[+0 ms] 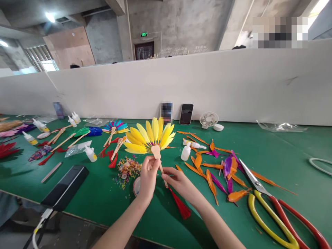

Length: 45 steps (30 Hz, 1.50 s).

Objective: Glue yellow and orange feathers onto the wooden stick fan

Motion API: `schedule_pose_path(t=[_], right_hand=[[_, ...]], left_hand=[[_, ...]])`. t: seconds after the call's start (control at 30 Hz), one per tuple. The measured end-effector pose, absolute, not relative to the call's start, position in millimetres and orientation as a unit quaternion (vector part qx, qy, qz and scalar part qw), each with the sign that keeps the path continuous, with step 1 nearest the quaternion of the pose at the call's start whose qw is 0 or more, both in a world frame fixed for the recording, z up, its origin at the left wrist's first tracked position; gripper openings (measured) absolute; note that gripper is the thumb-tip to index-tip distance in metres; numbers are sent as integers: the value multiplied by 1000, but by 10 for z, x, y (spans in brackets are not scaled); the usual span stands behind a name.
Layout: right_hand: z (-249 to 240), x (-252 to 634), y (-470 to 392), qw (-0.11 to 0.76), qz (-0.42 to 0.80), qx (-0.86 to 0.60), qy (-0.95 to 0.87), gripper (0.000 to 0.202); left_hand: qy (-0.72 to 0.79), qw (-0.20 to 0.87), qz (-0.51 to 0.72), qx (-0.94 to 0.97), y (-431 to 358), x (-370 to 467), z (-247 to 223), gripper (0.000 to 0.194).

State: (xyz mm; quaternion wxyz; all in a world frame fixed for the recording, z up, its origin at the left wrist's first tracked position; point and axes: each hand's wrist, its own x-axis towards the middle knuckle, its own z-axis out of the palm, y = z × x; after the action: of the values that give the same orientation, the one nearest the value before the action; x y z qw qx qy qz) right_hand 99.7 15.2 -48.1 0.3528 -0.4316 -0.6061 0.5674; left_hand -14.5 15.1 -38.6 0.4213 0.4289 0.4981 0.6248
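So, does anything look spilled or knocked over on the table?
Maybe. Right of the yellow feathers, a white bottle lies on its side behind an upright one. Colourful bits sit loose on the green table, scattered past their heap as if spilled.

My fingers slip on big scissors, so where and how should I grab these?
I'd grip the yellow handle and red handle, coming from the near side with the right hand once it is free: the handles reach toward you, while the blades point away.
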Motion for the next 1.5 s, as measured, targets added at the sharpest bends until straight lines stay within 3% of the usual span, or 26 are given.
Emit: schedule_pose_path(t=[0.53,0.73,0.93,1.03,1.2,1.37,1.5], right_hand=[[-420,967,98,323,674,-374,-549,54],[-470,967,92,325,695,-347,-540,43],[-413,977,100,341,671,-337,-566,42],[-397,1010,132,415,601,-398,-556,43],[-211,1146,210,610,307,-511,-522,19],[334,1281,501,592,110,-474,-643,8],[680,1290,786,552,78,-446,-701,11]], left_hand=[[501,436,612,430,132,-140,-397,19],[500,451,604,427,101,-131,-363,21],[507,392,621,451,121,-147,-385,16],[506,387,624,452,131,-161,-389,18],[505,388,619,460,127,-158,-374,20],[496,390,617,471,106,-144,-353,19],[493,391,616,473,90,-148,-352,17]])
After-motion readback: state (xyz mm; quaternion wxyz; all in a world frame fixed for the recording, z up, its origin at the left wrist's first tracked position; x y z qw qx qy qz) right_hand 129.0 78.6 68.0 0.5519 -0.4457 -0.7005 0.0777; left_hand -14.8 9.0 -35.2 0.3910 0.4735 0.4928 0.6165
